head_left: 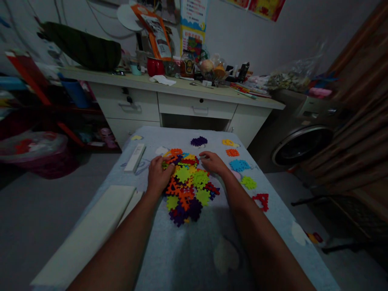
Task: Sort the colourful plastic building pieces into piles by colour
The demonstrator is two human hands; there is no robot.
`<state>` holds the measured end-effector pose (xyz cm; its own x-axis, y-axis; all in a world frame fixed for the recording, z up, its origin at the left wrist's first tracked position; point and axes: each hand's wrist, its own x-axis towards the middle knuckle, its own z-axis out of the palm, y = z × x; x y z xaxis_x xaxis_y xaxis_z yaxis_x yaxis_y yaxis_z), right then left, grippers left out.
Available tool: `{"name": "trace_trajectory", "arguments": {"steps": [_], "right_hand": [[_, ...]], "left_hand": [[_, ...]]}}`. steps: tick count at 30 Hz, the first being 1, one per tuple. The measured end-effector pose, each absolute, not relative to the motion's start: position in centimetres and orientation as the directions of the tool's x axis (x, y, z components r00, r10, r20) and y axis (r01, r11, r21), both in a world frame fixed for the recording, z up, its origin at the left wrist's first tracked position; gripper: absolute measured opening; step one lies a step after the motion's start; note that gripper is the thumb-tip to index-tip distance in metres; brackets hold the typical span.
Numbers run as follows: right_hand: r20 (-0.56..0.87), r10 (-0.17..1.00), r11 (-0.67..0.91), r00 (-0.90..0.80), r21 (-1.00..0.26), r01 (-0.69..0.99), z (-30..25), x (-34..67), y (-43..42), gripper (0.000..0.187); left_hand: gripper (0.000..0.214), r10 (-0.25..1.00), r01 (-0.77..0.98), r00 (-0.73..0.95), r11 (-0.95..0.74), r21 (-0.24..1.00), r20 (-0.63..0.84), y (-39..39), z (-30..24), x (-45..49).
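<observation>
A heap of flat plastic interlocking pieces in orange, green, purple, red and yellow lies in the middle of a small table with a light blue cloth. My left hand rests on the heap's left edge, fingers curled over pieces. My right hand lies at the heap's upper right, fingers bent down onto the pieces. Whether either hand grips a piece is not visible.
Small sorted piles sit around: purple, yellow, orange, blue, green, red. A white box and a long white board lie left. A cluttered desk stands behind, a washing machine at right.
</observation>
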<state>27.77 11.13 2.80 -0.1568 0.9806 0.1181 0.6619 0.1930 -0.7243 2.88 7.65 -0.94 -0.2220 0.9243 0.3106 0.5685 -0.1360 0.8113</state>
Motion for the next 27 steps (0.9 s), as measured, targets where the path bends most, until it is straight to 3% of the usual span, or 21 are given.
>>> {"name": "trace_trajectory", "arguments": {"steps": [7, 17, 22, 27], "right_hand": [[0.173, 0.949, 0.31, -0.263, -0.655, 0.689, -0.2, 27.4, 11.8, 0.048], [0.247, 0.918, 0.396, -0.31, -0.589, 0.704, -0.6, 27.6, 12.5, 0.033], [0.236, 0.938, 0.347, -0.253, -0.635, 0.69, 1.1, 28.2, 11.1, 0.031], [0.132, 0.961, 0.266, -0.242, -0.675, 0.689, 2.6, 28.8, 10.5, 0.031]], "left_hand": [[0.031, 0.927, 0.578, -0.222, -0.124, 0.807, 0.301, 7.7, -1.0, 2.9], [0.033, 0.93, 0.6, -0.212, -0.119, 0.791, 0.3, 7.6, -0.9, 2.9], [0.031, 0.929, 0.592, -0.216, -0.118, 0.797, 0.299, 7.6, -0.8, 3.0], [0.031, 0.929, 0.59, -0.219, -0.117, 0.799, 0.299, 7.6, -0.7, 3.0]]}}
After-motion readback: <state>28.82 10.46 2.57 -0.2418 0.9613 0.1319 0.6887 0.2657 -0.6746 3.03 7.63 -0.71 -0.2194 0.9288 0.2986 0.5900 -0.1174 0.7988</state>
